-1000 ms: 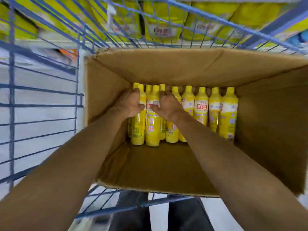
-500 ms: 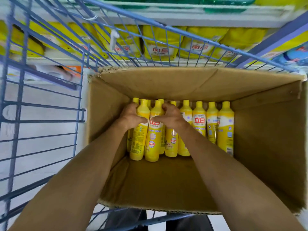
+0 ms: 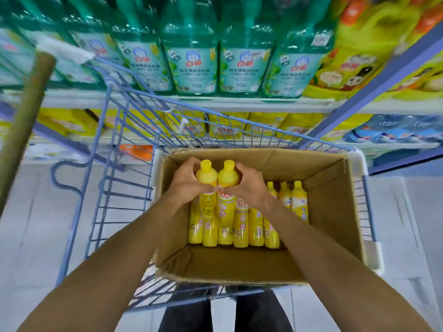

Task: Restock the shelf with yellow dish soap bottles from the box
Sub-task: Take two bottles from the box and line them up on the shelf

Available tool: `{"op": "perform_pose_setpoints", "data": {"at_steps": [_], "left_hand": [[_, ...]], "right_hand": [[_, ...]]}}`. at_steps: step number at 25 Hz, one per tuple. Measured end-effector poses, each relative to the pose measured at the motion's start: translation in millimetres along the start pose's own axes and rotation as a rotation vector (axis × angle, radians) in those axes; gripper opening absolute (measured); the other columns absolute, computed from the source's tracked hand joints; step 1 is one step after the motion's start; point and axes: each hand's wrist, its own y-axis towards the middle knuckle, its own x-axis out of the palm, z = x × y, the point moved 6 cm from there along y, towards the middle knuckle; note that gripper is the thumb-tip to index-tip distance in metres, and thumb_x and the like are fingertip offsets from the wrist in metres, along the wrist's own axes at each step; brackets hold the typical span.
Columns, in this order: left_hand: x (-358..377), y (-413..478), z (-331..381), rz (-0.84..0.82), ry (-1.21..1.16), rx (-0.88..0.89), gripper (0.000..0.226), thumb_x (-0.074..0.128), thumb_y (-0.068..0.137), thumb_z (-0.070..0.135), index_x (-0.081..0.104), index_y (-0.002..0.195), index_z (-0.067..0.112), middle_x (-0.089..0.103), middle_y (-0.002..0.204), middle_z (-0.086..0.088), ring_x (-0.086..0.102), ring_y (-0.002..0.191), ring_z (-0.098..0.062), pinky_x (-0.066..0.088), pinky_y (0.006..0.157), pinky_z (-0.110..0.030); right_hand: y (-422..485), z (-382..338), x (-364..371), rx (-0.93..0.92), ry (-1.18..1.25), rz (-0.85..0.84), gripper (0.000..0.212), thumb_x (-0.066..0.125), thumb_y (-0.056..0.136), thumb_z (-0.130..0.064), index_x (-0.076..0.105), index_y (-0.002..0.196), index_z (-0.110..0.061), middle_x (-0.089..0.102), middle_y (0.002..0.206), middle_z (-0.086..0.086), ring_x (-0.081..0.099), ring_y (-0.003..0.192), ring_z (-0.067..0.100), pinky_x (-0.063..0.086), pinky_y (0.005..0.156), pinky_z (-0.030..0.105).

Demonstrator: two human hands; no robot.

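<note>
An open cardboard box sits in a blue wire cart. Several yellow dish soap bottles stand in a row against its far wall. My left hand grips one yellow bottle by its shoulder, raised above the row. Beside it, my right hand grips a second yellow bottle the same way. The two lifted bottles touch side by side, caps up. Beyond the cart, a lower shelf carries yellow packs.
An upper shelf holds large green bottles and yellow jugs at the right. Blue packs sit low right. A blue upright slants at right, a pole at left. Pale floor lies either side.
Both hands have lifted two bottles up out of the row. The view has tilted up, so the shelves with green bottles are now in sight.
</note>
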Motion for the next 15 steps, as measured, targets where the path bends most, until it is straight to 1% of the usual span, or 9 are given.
{"op": "perform_pose_setpoints", "data": {"at_steps": [1, 3, 5, 7, 9, 10, 12, 13, 15], "left_hand": [[-10, -8, 22, 0.009, -0.016, 0.040, 0.076, 0.098, 0.044, 0.021, 0.058, 0.108, 0.021, 0.068, 0.106, 0.000, 0.066, 0.095, -0.018, 0.057, 0.083, -0.041], [-32, -25, 71, 0.019, -0.012, 0.138, 0.074, 0.097, 0.044, 0.022, 0.057, 0.107, 0.019, 0.067, 0.105, -0.002, 0.065, 0.094, -0.020, 0.056, 0.078, -0.035], [-54, -41, 123, 0.023, 0.006, 0.226, 0.072, 0.094, 0.046, 0.025, 0.056, 0.106, 0.016, 0.066, 0.101, -0.005, 0.062, 0.089, -0.018, 0.053, 0.075, -0.033], [-77, -60, 175, 0.041, 0.041, 0.302, 0.070, 0.093, 0.046, 0.031, 0.058, 0.104, 0.014, 0.067, 0.101, -0.008, 0.064, 0.091, -0.022, 0.054, 0.078, -0.040], [-99, -77, 219, 0.058, 0.085, 0.367, 0.070, 0.092, 0.044, 0.040, 0.058, 0.102, 0.017, 0.067, 0.101, -0.009, 0.065, 0.094, -0.028, 0.056, 0.080, -0.048], [-108, -86, 240, 0.071, 0.093, 0.409, 0.071, 0.092, 0.043, 0.043, 0.058, 0.100, 0.018, 0.067, 0.100, -0.009, 0.066, 0.094, -0.029, 0.056, 0.080, -0.050], [-124, -104, 275, 0.106, 0.094, 0.483, 0.070, 0.091, 0.040, 0.044, 0.058, 0.097, 0.021, 0.068, 0.098, -0.007, 0.066, 0.093, -0.029, 0.055, 0.079, -0.051], [-130, -114, 291, 0.122, 0.097, 0.516, 0.069, 0.091, 0.039, 0.044, 0.058, 0.095, 0.021, 0.068, 0.097, -0.006, 0.066, 0.092, -0.029, 0.055, 0.079, -0.050], [-138, -131, 317, 0.131, 0.101, 0.570, 0.067, 0.091, 0.039, 0.043, 0.059, 0.093, 0.021, 0.068, 0.096, -0.006, 0.066, 0.091, -0.029, 0.055, 0.078, -0.051]], "right_hand": [[-5, -20, -17, -0.043, 0.008, 0.006, 0.058, 0.094, 0.061, -0.037, 0.066, 0.108, -0.020, 0.071, 0.096, -0.006, 0.061, 0.084, 0.010, 0.049, 0.075, 0.029], [-15, -63, -55, -0.125, 0.003, 0.020, 0.063, 0.095, 0.063, -0.033, 0.065, 0.117, -0.020, 0.071, 0.103, -0.007, 0.064, 0.091, 0.009, 0.050, 0.077, 0.023], [-25, -105, -90, -0.198, -0.021, 0.041, 0.065, 0.096, 0.064, -0.029, 0.065, 0.120, -0.015, 0.070, 0.105, -0.006, 0.064, 0.093, 0.009, 0.048, 0.076, 0.018], [-38, -145, -123, -0.260, -0.003, 0.066, 0.066, 0.097, 0.063, -0.024, 0.065, 0.120, -0.012, 0.071, 0.107, -0.003, 0.065, 0.095, 0.011, 0.051, 0.077, 0.017], [-53, -183, -152, -0.319, -0.023, 0.090, 0.062, 0.097, 0.064, -0.023, 0.065, 0.116, -0.011, 0.070, 0.104, -0.003, 0.064, 0.091, 0.010, 0.050, 0.073, 0.014], [-62, -200, -165, -0.352, -0.037, 0.105, 0.060, 0.097, 0.064, -0.024, 0.064, 0.112, -0.012, 0.069, 0.101, -0.004, 0.064, 0.090, 0.010, 0.051, 0.072, 0.016], [-80, -230, -189, -0.415, -0.042, 0.146, 0.056, 0.097, 0.064, -0.026, 0.063, 0.106, -0.015, 0.070, 0.099, -0.004, 0.066, 0.091, 0.015, 0.056, 0.075, 0.027], [-88, -242, -199, -0.446, -0.053, 0.163, 0.055, 0.097, 0.063, -0.028, 0.062, 0.104, -0.017, 0.070, 0.099, -0.003, 0.067, 0.093, 0.018, 0.056, 0.076, 0.032], [-100, -261, -217, -0.480, -0.090, 0.188, 0.055, 0.097, 0.061, -0.032, 0.061, 0.101, -0.019, 0.071, 0.097, -0.001, 0.068, 0.095, 0.022, 0.056, 0.077, 0.038]]}}
